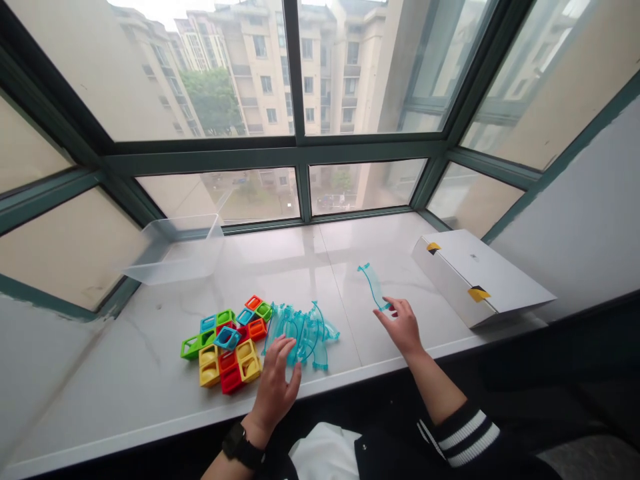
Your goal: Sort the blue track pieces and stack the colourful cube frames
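My right hand [403,325] rests on the white windowsill [300,267], its fingertips at the near end of a single curved clear-blue track piece [373,285] that lies flat. Whether the fingers pinch it or only touch it is unclear. My left hand [277,387], fingers spread, reaches onto the near edge of a pile of several clear-blue track pieces [305,330]. Left of that pile lies a cluster of several coloured square frame blocks [227,340] in green, yellow, red, orange and blue.
An empty clear plastic tub [175,250] stands at the back left by the window. A flat white cardboard box [475,273] lies at the right end of the sill. Window frames enclose the sill on three sides.
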`<state>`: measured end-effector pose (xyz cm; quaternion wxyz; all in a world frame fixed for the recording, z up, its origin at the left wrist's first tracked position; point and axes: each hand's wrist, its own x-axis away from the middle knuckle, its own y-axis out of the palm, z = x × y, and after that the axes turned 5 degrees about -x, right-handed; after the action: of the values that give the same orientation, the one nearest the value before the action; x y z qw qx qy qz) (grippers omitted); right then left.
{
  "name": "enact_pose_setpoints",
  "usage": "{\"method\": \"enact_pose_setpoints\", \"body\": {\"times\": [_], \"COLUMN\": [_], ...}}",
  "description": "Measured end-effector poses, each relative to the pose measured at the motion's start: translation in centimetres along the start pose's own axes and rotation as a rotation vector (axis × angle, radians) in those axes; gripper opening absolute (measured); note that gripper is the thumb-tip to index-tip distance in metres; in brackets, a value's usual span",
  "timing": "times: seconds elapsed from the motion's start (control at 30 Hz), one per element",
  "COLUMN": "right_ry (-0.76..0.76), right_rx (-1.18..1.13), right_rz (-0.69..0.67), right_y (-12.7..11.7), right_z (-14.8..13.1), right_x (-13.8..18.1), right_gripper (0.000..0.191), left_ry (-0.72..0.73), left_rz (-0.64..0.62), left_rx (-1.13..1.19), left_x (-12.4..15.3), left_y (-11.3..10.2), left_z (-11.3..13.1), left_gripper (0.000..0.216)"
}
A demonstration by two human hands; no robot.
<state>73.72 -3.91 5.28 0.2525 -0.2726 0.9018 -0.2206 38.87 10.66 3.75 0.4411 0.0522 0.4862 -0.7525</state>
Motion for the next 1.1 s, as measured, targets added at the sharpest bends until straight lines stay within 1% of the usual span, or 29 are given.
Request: {"method": "enact_pose_setpoints", "body": {"times": [0.1, 0.2, 0.37, 0.5, 0.6, 0.73, 0.97, 1.1], "right_ry": [0.064, 0.114, 0.202, 0.223, 0.189, 0.154, 0.121, 0.106], "right_rx": [0.092, 0.157, 0.231, 0.325, 0.412, 0.49, 0.483, 0.476], "right_rz": [0.059, 0.075, 0.093, 0.086, 0.092, 0.104, 0.132, 0.133], "right_y": [-0.6, -0.6, 0.2, 1.0, 1.5, 2.0, 2.0, 2.0], "right_z": [2.9, 5.5, 9.5, 11.9, 12.9, 13.4, 13.6, 13.4], "right_x": [-1.4, -2.6, -4.5, -5.8, -6.3, -6.4, -6.1, -6.0], "right_gripper": [0.057, 0.056, 0.05, 0.045, 0.044, 0.044, 0.047, 0.042], "left_ry": [0.072, 0.099, 0.131, 0.153, 0.149, 0.139, 0.121, 0.117], "left_rz": [-0.028, -0.032, -0.043, -0.077, -0.085, -0.079, -0.084, -0.087], "left_rx": [-0.085, -0.154, -0.235, -0.282, -0.295, -0.292, -0.282, -0.28], "left_x": [1.1, 1.7, 2.0, 2.0, 1.9, 1.9, 2.0, 2.0], "left_y": [1.5, 2.5, 3.1, 3.2, 3.3, 3.4, 3.3, 3.3], "left_z": [-0.7, -1.4, -2.3, -2.5, -2.5, -2.4, -2.4, -2.4], "left_gripper": [0.058, 0.06, 0.057, 0.055, 0.056, 0.057, 0.057, 0.057]}}
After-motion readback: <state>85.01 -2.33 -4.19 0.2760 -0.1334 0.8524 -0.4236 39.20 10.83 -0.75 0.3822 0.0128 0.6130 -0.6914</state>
